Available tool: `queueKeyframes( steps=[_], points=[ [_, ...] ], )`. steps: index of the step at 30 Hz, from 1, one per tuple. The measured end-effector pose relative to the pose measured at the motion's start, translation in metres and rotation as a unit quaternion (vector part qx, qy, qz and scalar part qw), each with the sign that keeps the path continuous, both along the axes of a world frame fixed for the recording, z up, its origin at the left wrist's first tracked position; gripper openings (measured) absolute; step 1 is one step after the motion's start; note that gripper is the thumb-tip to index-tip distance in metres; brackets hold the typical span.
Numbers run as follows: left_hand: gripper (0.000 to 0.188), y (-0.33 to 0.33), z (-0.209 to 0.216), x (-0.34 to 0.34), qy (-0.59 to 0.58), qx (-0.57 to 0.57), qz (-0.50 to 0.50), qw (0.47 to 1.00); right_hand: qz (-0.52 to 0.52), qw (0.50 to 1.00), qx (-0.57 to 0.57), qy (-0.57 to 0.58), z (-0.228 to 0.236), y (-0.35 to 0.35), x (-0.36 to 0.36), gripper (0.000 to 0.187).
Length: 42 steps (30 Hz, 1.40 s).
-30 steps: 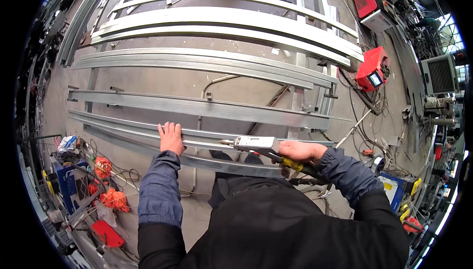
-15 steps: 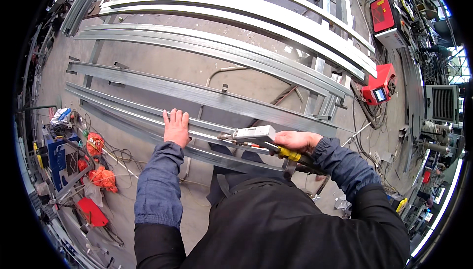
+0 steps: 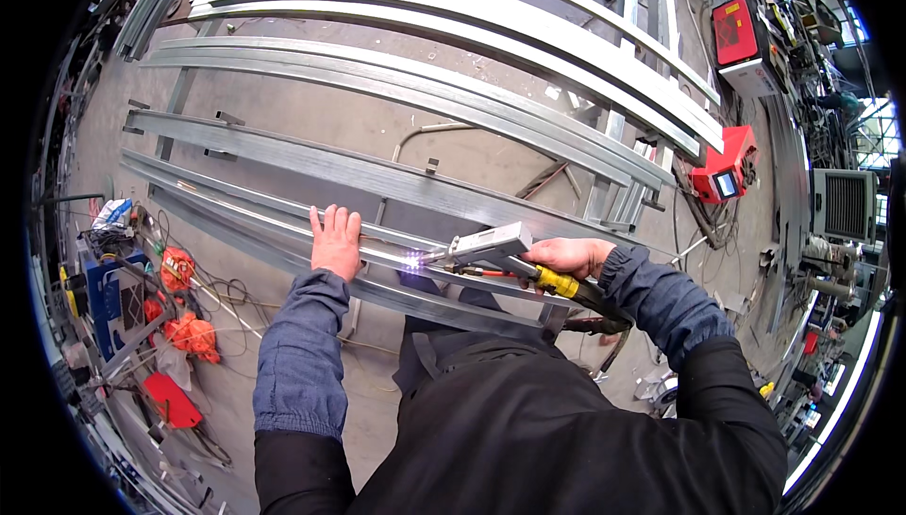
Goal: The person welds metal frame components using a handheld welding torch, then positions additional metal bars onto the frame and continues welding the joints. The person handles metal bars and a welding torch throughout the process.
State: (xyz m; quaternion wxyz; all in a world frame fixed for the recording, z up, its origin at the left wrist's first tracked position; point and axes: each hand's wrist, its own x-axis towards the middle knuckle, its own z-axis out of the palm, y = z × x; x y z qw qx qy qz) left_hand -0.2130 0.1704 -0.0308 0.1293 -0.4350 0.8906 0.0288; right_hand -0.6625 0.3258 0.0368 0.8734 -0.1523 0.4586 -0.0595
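Note:
My left hand [image 3: 336,243] lies on a long silvery metal channel [image 3: 255,211], its fingers stretched forward and slightly apart. My right hand [image 3: 571,257] is wrapped round the yellow and black grip of a welding gun [image 3: 495,243] with a pale grey block-shaped head. The gun slants left and down, its tip at the channel a short way right of my left hand. A bright violet-white spark [image 3: 412,262] glows at that tip. The exact contact of tip and metal is lost in the glare.
Parallel to the channel, another rail [image 3: 311,161] with small brackets and several wider bright profiles [image 3: 453,16] lie beyond. Red machines [image 3: 736,31] stand at the right. At the left are a blue machine [image 3: 115,303], orange-red bags [image 3: 192,337] and cables on the floor.
A spark has appeared at the welding gun's tip, which has shifted slightly left and tilted. My left hand stays at nearly the same spot on the channel.

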Motion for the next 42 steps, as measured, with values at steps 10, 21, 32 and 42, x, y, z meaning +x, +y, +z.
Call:
queueKeyframes(
  steps=[10, 21, 32, 42],
  points=[
    [0.075, 0.0, 0.0, 0.002, 0.033, -0.001, 0.0, 0.999, -0.007, 1.0, -0.002, -0.002, 0.003, 0.002, -0.002, 0.04],
    [0.079, -0.002, 0.001, 0.001, 0.041, 0.024, 0.012, 0.999, 0.0, 1.0, -0.02, -0.011, 0.0, 0.008, -0.006, 0.039],
    [0.093, -0.003, 0.01, -0.003, 0.012, 0.036, 0.014, 0.999, 0.006, 0.999, -0.043, -0.018, -0.001, 0.014, -0.009, 0.036],
    [0.091, -0.003, -0.006, 0.004, 0.033, 0.019, 0.007, 0.999, -0.009, 0.999, -0.04, -0.02, 0.004, 0.02, -0.011, 0.041]
  ],
)
